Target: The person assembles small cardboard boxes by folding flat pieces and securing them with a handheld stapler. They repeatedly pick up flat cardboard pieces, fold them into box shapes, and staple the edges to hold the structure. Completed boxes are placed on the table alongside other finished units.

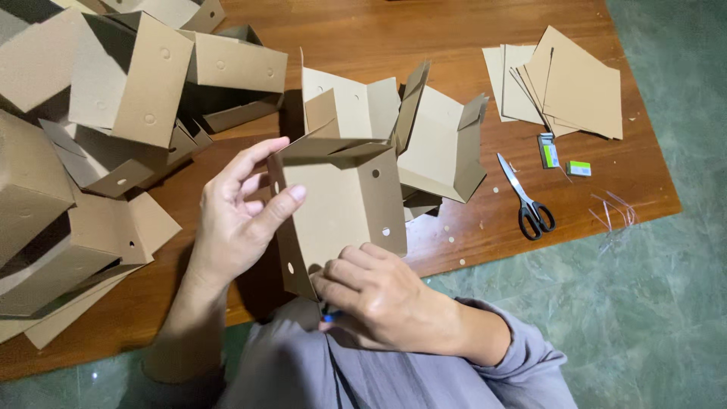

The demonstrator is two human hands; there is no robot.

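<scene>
Left of the scissors [528, 203], both hands, left [236, 220] and right [375, 295], pinch a half-folded cardboard box [341, 204]; uneven pressure could crease a flap.

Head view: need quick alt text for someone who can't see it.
Two bare hands hold a half-folded brown cardboard box with punched holes: the left hand grips its left wall, the right hand its lower edge. Around it on the wooden table are a pile of folded boxes, flat cardboard sheets and black-handled scissors.

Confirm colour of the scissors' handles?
Black handles on the scissors, with bare metal blades, lying on the wooden table. The head view shows them clearly.
</scene>
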